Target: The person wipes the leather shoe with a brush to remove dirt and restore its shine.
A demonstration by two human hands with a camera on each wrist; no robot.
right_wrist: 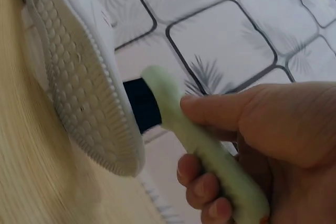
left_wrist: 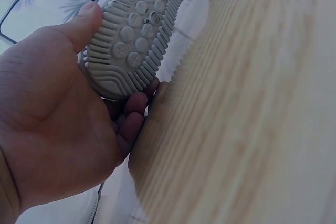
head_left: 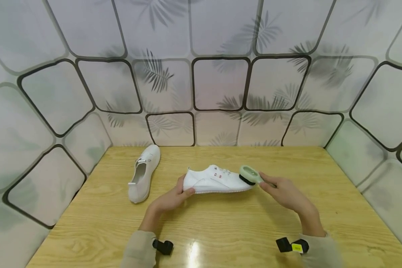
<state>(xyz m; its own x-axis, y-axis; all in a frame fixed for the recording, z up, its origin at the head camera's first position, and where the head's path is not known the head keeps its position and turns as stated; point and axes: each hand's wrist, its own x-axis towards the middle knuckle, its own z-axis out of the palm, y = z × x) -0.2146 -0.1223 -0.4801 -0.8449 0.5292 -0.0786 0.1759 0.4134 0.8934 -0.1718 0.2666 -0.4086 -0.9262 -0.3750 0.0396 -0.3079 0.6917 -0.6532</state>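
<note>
A white lace-up shoe [head_left: 217, 182] is held above the table, its toe pointing right. My left hand [head_left: 171, 197] grips it by the heel; in the left wrist view the thumb lies along the edge of the ridged sole [left_wrist: 137, 32] and the fingers curl under the heel. My right hand [head_left: 286, 191] holds a pale green shoe brush [head_left: 250, 174] by its handle. The brush's dark bristles [right_wrist: 143, 104] touch the upper near the toe, as the right wrist view also shows. Part of the handle is hidden by my right fingers.
A second white shoe [head_left: 144, 173] rests on the wooden table [head_left: 221, 230] to the left, toe away from me. Patterned panels [head_left: 219, 83] with rounded outlines and leaf prints enclose the table at the back and both sides.
</note>
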